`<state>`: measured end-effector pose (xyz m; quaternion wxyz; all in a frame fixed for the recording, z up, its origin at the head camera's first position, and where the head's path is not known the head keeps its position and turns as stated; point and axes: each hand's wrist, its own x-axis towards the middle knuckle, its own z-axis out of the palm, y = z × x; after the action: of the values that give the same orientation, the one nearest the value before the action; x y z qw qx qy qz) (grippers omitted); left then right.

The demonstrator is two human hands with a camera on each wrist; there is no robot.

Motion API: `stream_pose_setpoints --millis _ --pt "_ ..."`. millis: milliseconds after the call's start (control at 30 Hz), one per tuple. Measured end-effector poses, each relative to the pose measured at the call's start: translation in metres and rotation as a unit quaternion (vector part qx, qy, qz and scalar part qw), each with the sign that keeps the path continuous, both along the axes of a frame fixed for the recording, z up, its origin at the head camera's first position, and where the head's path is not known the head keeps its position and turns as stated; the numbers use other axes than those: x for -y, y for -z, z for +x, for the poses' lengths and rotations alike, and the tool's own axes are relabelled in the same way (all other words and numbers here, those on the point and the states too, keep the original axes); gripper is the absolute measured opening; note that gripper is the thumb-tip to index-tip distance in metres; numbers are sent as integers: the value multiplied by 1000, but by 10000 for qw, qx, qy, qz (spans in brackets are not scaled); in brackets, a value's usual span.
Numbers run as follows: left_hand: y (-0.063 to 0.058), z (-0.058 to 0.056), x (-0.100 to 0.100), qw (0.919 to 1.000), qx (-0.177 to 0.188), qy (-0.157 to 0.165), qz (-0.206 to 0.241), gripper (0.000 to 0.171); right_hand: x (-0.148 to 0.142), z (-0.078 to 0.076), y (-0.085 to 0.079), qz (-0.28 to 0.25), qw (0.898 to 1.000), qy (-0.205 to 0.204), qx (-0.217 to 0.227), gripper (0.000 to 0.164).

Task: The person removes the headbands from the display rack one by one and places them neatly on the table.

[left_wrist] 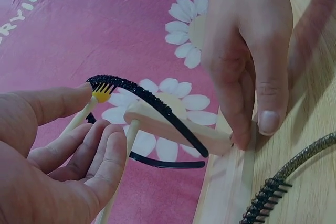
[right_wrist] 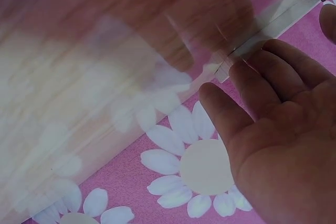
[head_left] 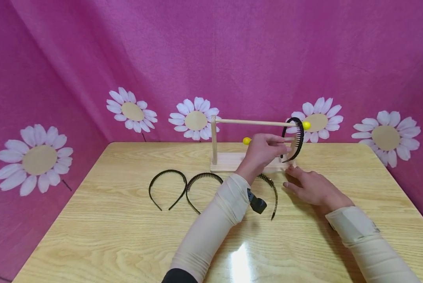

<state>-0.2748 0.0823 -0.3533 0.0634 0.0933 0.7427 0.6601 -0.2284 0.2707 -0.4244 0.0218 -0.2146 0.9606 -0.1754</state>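
A black toothed headband hangs on the upper rod of a wooden rack, close to the yellow ball at the rod's end. My left hand is beside this headband. In the left wrist view its thumb tip appears to touch the band, while the other fingers are loosely bent, with a gap between them and the thumb. My right hand has its fingertips at the right front end of the rack's base, fingers extended. Whether they press on the base I cannot tell.
On the table to the left lie a thin black headband and a toothed one. Another, brownish headband lies partly behind my left forearm. A second yellow ball tips the lower rod. A flowered pink cloth hangs behind.
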Motion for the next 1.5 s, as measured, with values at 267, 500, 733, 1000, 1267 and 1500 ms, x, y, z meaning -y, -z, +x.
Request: stream_pose_setpoints --millis 267,500,733,1000,1267,1500 --pt "0 2 -12 9999 -103 -53 79 27 -1 1 -1 31 10000 -10 -29 60" --pt "-3 4 -20 9999 -39 -61 142 31 0 0 -2 138 9998 52 116 64" --pt "-5 5 -24 9996 -23 -240 -130 30 0 0 -2 91 9999 18 80 63" --pt "-2 4 -30 9983 -177 -288 -475 31 0 1 -1 103 9999 51 88 62" --pt "0 1 -36 9956 -436 -350 -758 28 1 0 0 111 9999 59 62 60" --pt "-2 0 -39 9923 -666 -324 -993 26 0 -1 1 153 9998 90 112 62"
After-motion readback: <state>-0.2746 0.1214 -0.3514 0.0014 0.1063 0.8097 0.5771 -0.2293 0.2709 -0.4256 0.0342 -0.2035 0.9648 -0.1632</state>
